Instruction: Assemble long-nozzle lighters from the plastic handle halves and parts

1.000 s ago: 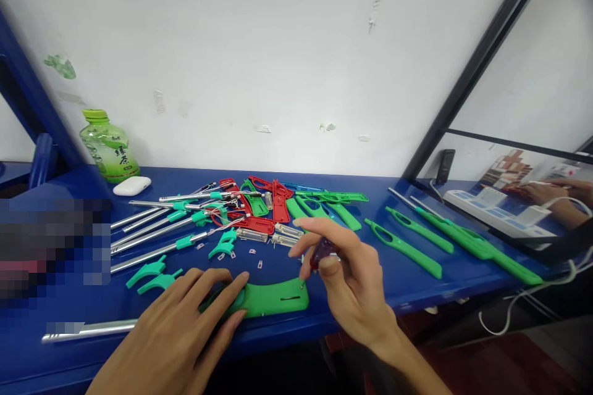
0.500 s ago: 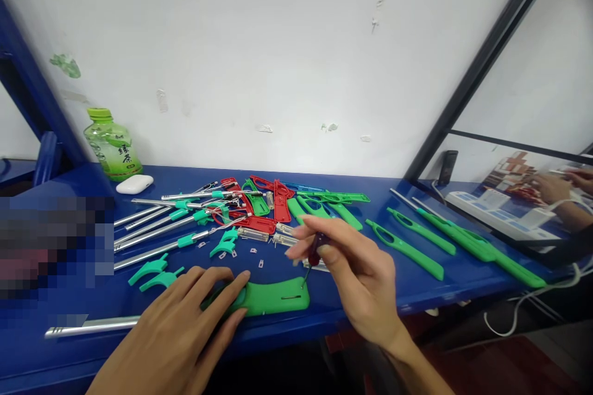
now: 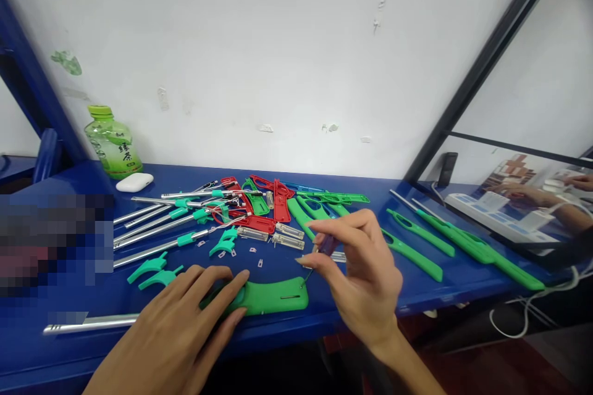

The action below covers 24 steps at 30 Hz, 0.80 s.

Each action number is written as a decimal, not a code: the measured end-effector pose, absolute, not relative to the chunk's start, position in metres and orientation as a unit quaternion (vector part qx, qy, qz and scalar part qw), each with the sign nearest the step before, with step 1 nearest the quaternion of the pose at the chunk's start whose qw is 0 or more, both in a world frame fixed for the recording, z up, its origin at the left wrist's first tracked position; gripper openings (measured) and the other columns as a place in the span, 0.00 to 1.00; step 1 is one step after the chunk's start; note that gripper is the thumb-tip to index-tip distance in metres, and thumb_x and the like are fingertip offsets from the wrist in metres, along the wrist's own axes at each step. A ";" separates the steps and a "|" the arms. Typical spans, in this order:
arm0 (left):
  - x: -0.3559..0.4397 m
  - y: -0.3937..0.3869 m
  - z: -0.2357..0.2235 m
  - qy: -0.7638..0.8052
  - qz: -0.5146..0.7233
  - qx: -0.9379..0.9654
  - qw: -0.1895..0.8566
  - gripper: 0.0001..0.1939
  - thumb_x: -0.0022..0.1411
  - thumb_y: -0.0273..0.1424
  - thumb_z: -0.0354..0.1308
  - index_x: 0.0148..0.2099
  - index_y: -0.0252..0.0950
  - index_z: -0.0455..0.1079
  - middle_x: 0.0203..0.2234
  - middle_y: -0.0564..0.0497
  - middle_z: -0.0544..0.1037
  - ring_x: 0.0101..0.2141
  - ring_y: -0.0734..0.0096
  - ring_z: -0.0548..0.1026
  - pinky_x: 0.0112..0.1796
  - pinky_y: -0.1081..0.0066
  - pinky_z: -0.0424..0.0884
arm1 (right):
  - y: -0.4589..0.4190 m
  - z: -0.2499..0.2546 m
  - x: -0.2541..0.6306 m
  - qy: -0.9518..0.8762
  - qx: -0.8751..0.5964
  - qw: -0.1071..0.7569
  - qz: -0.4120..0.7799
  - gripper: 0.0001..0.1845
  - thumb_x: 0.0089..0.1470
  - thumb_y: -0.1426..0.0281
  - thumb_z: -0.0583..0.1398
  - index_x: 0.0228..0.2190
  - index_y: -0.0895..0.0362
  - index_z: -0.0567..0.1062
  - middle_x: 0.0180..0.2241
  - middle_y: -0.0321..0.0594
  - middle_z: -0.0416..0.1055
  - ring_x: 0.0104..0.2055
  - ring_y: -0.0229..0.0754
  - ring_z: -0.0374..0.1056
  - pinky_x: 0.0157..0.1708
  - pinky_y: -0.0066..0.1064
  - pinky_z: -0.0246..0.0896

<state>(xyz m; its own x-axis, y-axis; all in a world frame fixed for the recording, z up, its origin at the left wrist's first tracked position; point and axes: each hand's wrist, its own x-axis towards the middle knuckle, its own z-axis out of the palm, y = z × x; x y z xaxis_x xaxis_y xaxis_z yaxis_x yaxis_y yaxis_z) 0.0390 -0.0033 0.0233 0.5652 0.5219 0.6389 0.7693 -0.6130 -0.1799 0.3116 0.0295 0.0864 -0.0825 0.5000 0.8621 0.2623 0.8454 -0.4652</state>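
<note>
You have the green handle (image 3: 273, 296) lying along the front edge of the blue table (image 3: 55, 358), its lower side close to the lip. Beyond it, your room is a band of blue surface scattered with small metal tabs (image 3: 260, 263), bounded by clear plastic tanks (image 3: 288, 241) and red shells (image 3: 281, 200). To the right, smooth green casings (image 3: 414, 259) lie aslant, well apart from the handle.

A shiny silver tube (image 3: 92, 324) runs out left from under your left hand (image 3: 185, 315); the covered part is hidden. Curved teal clips (image 3: 151, 268) lie just beyond that hand, whose fingers and thumb hold the handle's left part. Your right hand (image 3: 364, 278) pinches a purple screwdriver (image 3: 328, 243), its thin shaft slanting down to the handle's right end.

The handle is glossy plastic, gently curved, with a narrow slot near its rounded right end, by the driver's tip.
</note>
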 end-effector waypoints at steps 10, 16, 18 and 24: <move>0.040 -0.004 0.024 -0.378 -0.285 -0.853 0.221 0.20 0.84 0.38 0.47 0.68 0.39 0.71 0.54 0.49 0.78 0.55 0.60 0.72 0.58 0.63 0.61 | 0.018 0.097 0.318 -0.758 -0.280 0.584 0.085 0.20 0.69 0.73 0.68 0.58 0.40 0.82 0.43 0.34 0.77 0.43 0.39 0.74 0.42 0.34 0.74; 0.040 -0.003 0.028 -0.375 -0.281 -0.855 0.223 0.20 0.84 0.37 0.47 0.68 0.40 0.72 0.53 0.49 0.79 0.54 0.61 0.73 0.57 0.63 0.62 | 0.015 0.100 0.320 -0.767 -0.271 0.559 0.159 0.21 0.72 0.76 0.62 0.58 0.41 0.82 0.43 0.33 0.81 0.45 0.38 0.77 0.42 0.32 0.75; 0.040 -0.003 0.028 -0.376 -0.279 -0.855 0.223 0.20 0.84 0.37 0.48 0.68 0.40 0.72 0.54 0.49 0.79 0.55 0.60 0.72 0.57 0.63 0.62 | 0.016 0.099 0.319 -0.746 -0.283 0.595 0.096 0.21 0.67 0.75 0.69 0.56 0.41 0.83 0.38 0.32 0.76 0.39 0.37 0.73 0.37 0.31 0.73; 0.038 -0.003 0.023 -0.380 -0.267 -0.858 0.221 0.21 0.84 0.37 0.47 0.70 0.40 0.69 0.55 0.50 0.78 0.56 0.59 0.72 0.58 0.62 0.62 | 0.014 0.099 0.320 -0.790 -0.260 0.532 0.158 0.25 0.75 0.78 0.57 0.65 0.44 0.77 0.51 0.38 0.81 0.49 0.40 0.78 0.46 0.34 0.77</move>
<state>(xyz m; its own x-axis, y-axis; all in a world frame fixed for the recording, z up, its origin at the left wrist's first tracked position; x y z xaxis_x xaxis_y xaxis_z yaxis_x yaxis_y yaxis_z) 0.0380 -0.0028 0.0231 0.5691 0.5333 0.6259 0.7696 -0.6134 -0.1772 0.3197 0.0143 0.0994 -0.2991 0.5796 0.7580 0.2433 0.8144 -0.5268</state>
